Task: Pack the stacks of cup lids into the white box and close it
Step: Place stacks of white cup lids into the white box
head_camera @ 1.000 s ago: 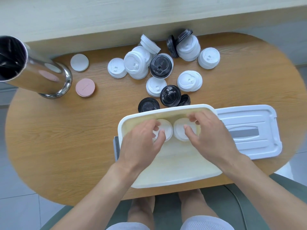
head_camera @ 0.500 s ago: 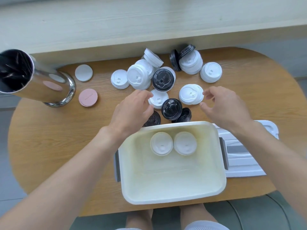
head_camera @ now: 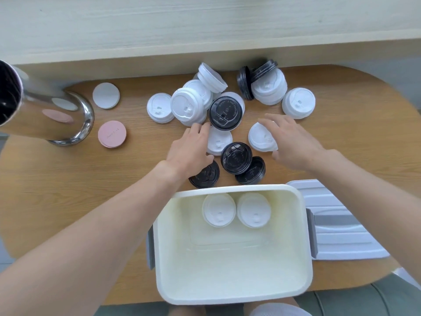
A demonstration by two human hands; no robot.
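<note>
The white box [head_camera: 230,290] stands open at the table's near edge, with two white lid stacks [head_camera: 219,213] [head_camera: 254,213] side by side against its far wall. Beyond it lie several white and black lid stacks in a loose pile. My left hand [head_camera: 190,151] is spread beside a white lid stack [head_camera: 219,141], fingers touching its left side. Over another white lid stack [head_camera: 260,137] my right hand [head_camera: 293,142] hovers with fingers apart, thumb at the stack's near edge. Neither hand has lifted anything. The box lid [head_camera: 337,224] lies flat to the right of the box.
A shiny steel cylinder [head_camera: 45,115] stands at the far left. Next to it lie a white coaster [head_camera: 106,95] and a pink coaster [head_camera: 112,134]. Black lid stacks [head_camera: 237,158] [head_camera: 205,175] sit just beyond the box. A pale wooden wall borders the table's far side.
Both hands left the box after setting two white stacks inside. They moved out over the pile, each now at a white stack.
</note>
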